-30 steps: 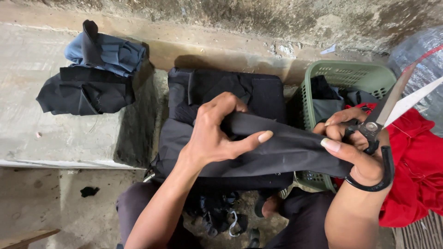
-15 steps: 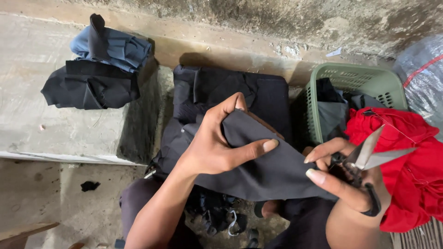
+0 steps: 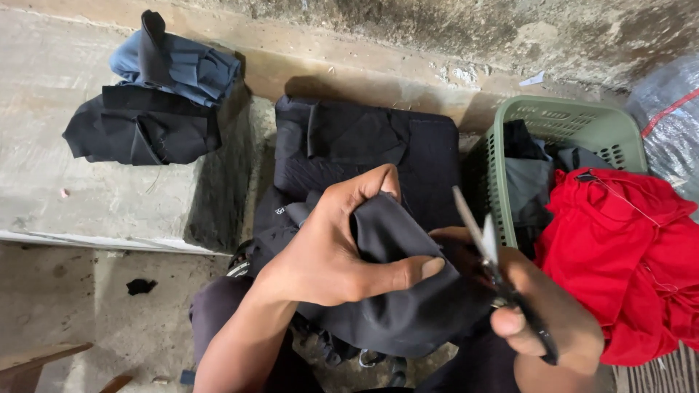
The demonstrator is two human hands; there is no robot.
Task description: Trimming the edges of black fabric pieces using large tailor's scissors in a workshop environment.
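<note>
Since before, we've brought our scissors (image 3: 486, 251) in our right hand (image 3: 542, 313) up to the black cloth (image 3: 397, 291); left hand (image 3: 328, 251) fingers clamp its fold.

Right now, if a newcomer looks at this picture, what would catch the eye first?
Most striking is the bright red garment spilling from the green plastic basket at the right. In the centre, the left hand grips a black cloth while the right hand holds scissors with blades open beside it. Folded dark clothes lie on the concrete ledge, upper left.
</note>
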